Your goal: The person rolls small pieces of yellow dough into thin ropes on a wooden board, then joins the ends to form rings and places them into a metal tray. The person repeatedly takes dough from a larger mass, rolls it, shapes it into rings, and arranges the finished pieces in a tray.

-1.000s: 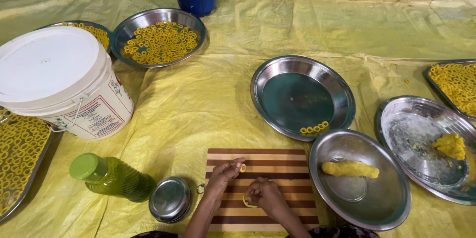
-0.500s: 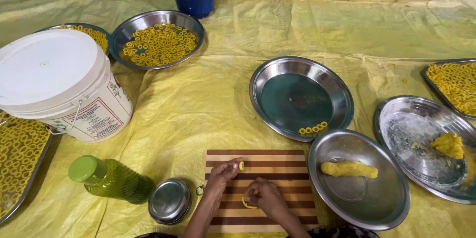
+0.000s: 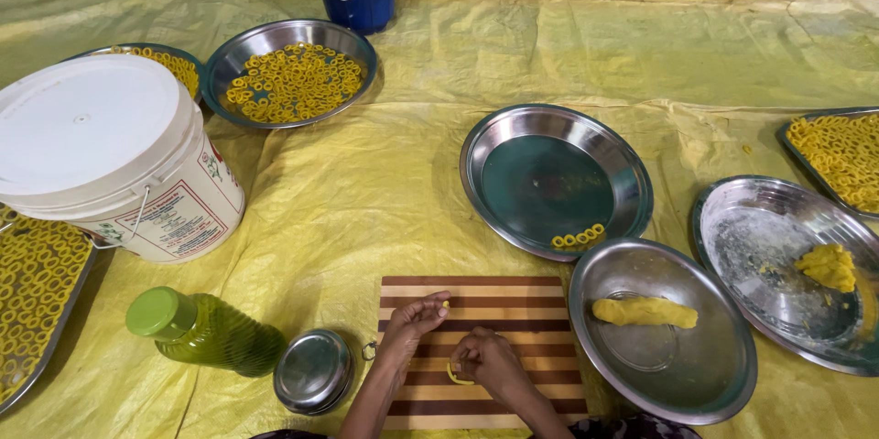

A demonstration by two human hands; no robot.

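So both hands are parked over the striped wooden cutting board (image 3: 476, 347), and compared with a second ago almost nothing has shifted. The left hand (image 3: 414, 322) sits in the same spot with a tiny yellow bit of dough (image 3: 446, 312) pinched at its fingertips. The right hand (image 3: 485, 358) is curled down over a thin dough strip (image 3: 455, 377) that bends into a partial ring on the board, fingers closed on one end of it (the curl looks a touch tighter than in the earlier frames, but it's small and hard to be sure). My read: the ring is mid-shaping, not closed yet.

Around that: a steel bowl (image 3: 661, 329) just right of the board holds a dough log (image 3: 644, 313), and the plate (image 3: 555, 179) above it has only a short row of finished rings (image 3: 578, 238) on its near rim, the same as before. A green-capped bottle (image 3: 200, 330) and a small steel lid (image 3: 313, 370) lie left of the board, beside the white bucket (image 3: 114, 155). Further back sits a bowl of rings (image 3: 291, 73).
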